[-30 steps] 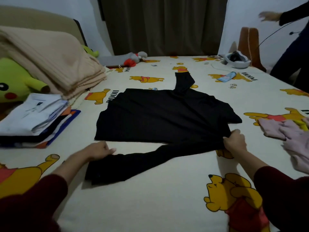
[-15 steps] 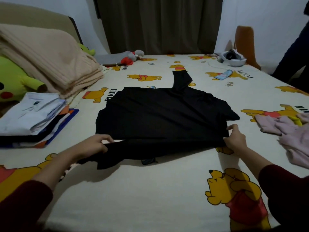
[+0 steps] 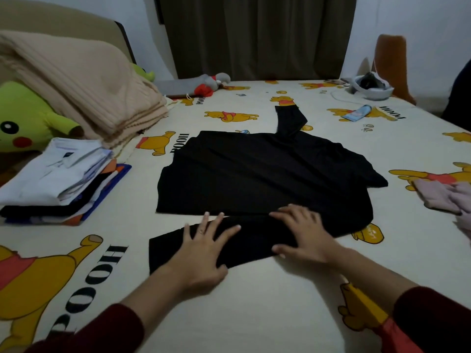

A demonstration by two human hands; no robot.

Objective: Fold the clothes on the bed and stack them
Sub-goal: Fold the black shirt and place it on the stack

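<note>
A black long-sleeved top [image 3: 265, 171] lies spread flat in the middle of the bed [image 3: 267, 312], one sleeve pointing away toward the curtain. Its near sleeve runs along the lower hem toward the left. My left hand [image 3: 204, 250] presses flat on that sleeve with fingers spread. My right hand [image 3: 303, 235] lies flat beside it on the same sleeve, fingers straight. At the left edge sits a stack of folded clothes [image 3: 56, 184], a white shirt on top. A pink garment [image 3: 448, 197] lies unfolded at the right edge.
A folded beige blanket [image 3: 81, 85] and a green plush toy [image 3: 23, 123] fill the left side. A grey and red soft toy [image 3: 204, 85], a white bowl-like object [image 3: 369, 85] and a small blue item [image 3: 356, 114] lie at the far end. A dark-clothed person [image 3: 458, 98] stands at far right.
My hands let go of the sleeve's end and the shoulder, moved together toward the middle, and now press flat on the near sleeve, which lies along the hem.
</note>
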